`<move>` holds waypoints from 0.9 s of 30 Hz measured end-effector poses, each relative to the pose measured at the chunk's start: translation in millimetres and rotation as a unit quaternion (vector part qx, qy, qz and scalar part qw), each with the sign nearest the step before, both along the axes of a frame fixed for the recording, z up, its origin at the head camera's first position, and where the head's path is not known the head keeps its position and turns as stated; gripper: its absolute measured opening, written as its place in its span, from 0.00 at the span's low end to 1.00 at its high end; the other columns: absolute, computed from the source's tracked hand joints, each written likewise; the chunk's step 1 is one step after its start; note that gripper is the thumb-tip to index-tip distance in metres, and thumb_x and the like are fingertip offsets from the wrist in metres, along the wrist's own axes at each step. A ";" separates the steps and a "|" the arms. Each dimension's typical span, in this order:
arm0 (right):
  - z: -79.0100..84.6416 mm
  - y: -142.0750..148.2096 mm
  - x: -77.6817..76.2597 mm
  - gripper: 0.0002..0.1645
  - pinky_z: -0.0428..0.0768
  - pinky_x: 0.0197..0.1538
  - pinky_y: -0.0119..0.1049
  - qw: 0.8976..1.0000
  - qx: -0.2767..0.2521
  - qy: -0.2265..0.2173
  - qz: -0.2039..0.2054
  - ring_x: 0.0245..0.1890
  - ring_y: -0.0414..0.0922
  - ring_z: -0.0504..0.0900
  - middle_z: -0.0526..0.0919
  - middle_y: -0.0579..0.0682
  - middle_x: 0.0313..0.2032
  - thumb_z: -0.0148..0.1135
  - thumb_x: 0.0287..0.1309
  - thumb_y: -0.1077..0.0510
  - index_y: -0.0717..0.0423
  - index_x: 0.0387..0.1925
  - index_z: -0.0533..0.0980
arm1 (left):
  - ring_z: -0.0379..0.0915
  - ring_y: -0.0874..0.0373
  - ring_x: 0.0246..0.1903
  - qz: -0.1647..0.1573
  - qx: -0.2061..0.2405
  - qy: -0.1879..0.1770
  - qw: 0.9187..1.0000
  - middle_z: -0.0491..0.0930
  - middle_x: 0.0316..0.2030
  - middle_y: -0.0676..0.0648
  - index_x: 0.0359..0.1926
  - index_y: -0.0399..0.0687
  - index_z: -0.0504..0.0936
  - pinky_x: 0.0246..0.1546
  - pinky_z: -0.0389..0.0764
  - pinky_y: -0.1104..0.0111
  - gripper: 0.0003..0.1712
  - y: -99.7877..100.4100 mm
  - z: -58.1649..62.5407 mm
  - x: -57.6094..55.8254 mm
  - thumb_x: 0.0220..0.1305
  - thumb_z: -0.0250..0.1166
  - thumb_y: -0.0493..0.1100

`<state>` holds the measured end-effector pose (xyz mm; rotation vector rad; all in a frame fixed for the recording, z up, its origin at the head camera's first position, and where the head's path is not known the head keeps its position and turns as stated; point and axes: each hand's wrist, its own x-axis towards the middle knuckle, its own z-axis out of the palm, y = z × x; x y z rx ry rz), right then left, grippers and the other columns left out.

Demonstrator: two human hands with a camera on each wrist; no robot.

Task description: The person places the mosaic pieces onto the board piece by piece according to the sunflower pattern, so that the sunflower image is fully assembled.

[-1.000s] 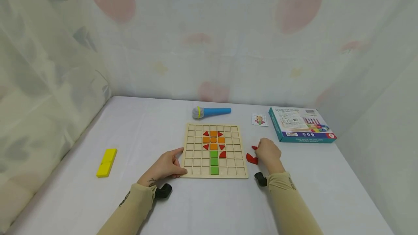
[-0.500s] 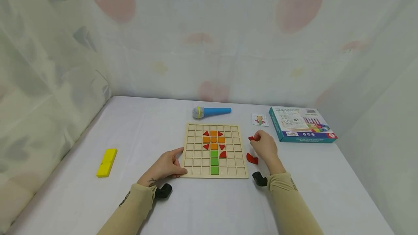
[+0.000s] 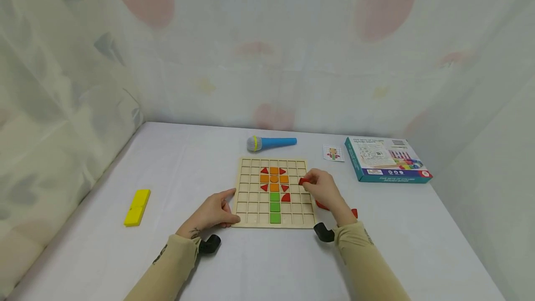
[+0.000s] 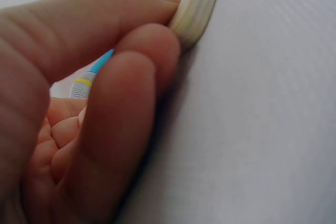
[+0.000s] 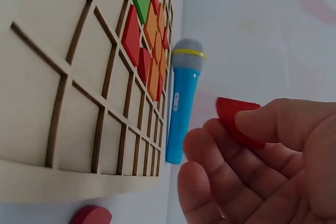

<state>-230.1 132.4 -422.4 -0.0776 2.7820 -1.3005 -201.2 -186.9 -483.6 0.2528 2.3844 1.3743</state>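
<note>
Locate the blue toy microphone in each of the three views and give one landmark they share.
Head: blue toy microphone lies just beyond the wooden grid board.
Left wrist: only a sliver shows behind the fingers.
Right wrist: centre, beside the board's edge.
Shared landmark: the wooden grid board.

Two bare hands in long beige sleeves, with a black camera mount at each wrist

The left hand (image 3: 214, 212) and right hand (image 3: 325, 193) both emerge from snug, pale beige fabric sleeves that end at the wrist. A small dark tattoo marks the left wrist just above the cuff. A black, rounded, curved mount sits under each wrist beside the cuff. Dark lettering or print runs along both sleeves, too small to read.
</note>
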 end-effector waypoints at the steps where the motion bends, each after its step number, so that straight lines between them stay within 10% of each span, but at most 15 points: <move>1: 0.2 -1.5 0.9 0.04 0.74 0.37 0.35 1.000 0.007 0.001 0.014 0.32 0.44 0.75 0.82 0.51 0.32 0.58 0.54 0.64 0.58 0.33 0.78 | 0.69 0.60 0.12 0.000 0.000 0.001 1.000 0.77 0.17 0.47 0.70 0.43 0.54 0.17 0.72 0.68 0.55 0.2 0.3 -0.1 0.43 0.74 0.42; 9: -1.6 -9.9 0.2 0.10 0.75 0.46 0.42 0.989 0.125 0.008 0.080 0.37 0.46 0.74 0.81 0.50 0.39 0.57 0.58 0.62 0.55 0.39 0.82 | 0.69 0.60 0.12 -0.004 -0.002 0.002 1.000 0.77 0.16 0.48 0.70 0.42 0.54 0.17 0.72 0.68 0.55 0.3 1.7 0.0 0.43 0.75 0.42; 18: -5.2 -16.8 -8.4 0.09 0.75 0.44 0.39 0.953 0.254 0.013 0.168 0.35 0.43 0.73 0.79 0.46 0.35 0.57 0.54 0.63 0.54 0.32 0.83 | 0.69 0.60 0.12 -0.004 -0.005 0.003 1.000 0.77 0.16 0.48 0.70 0.42 0.54 0.17 0.72 0.68 0.55 0.1 0.8 -0.3 0.43 0.74 0.42; 27: -9.4 -23.0 -11.9 0.08 0.73 0.39 0.38 0.946 0.261 -0.001 0.192 0.33 0.43 0.72 0.78 0.46 0.32 0.58 0.55 0.63 0.54 0.37 0.80 | 0.69 0.60 0.12 -0.003 -0.004 0.001 1.000 0.77 0.16 0.48 0.70 0.42 0.55 0.17 0.71 0.68 0.55 0.8 2.4 0.1 0.43 0.74 0.42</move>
